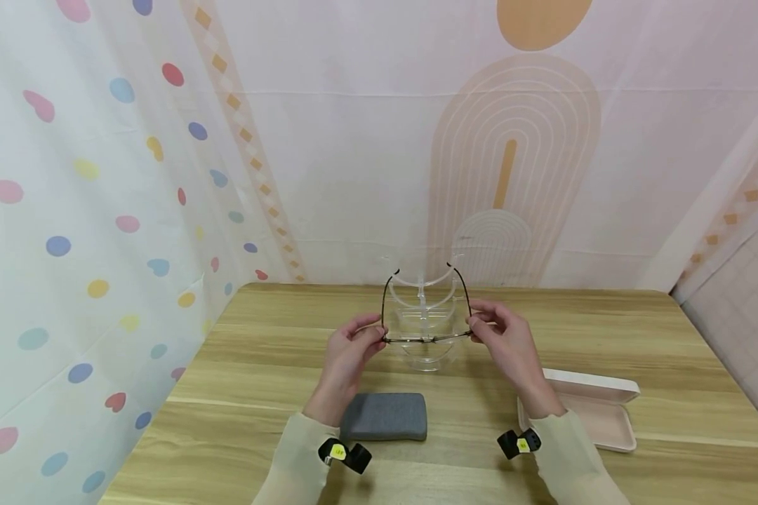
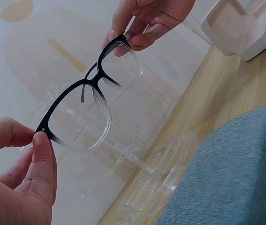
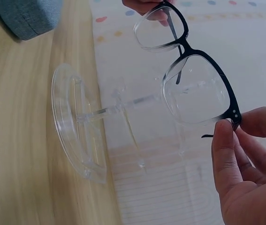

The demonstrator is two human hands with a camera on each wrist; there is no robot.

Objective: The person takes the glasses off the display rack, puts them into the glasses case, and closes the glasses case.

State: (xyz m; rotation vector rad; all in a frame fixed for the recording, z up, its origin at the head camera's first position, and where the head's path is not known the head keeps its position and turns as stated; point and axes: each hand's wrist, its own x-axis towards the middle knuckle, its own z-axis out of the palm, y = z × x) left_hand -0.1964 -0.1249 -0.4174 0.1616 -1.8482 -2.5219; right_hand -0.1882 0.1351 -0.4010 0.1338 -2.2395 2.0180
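A pair of eyeglasses (image 1: 426, 341) is held up level in front of a clear display stand (image 1: 424, 365). Its frame, black along the top and fading to clear below, shows best in the left wrist view (image 2: 100, 75). My left hand (image 1: 346, 354) pinches the left hinge corner between thumb and fingers. At the opposite corner, my right hand (image 1: 508, 347) grips the hinge the same way. Both temples are unfolded and point away toward the stand. In the right wrist view the stand's curved base (image 3: 62, 112) rests on the table, below the glasses.
A closed grey-blue fabric glasses case (image 1: 388, 416) lies by my left wrist. An open pale pink case (image 1: 596, 414) sits to the right, partly behind my right forearm. The wooden table (image 1: 278, 379) ends at a patterned curtain (image 1: 354, 175) behind the stand.
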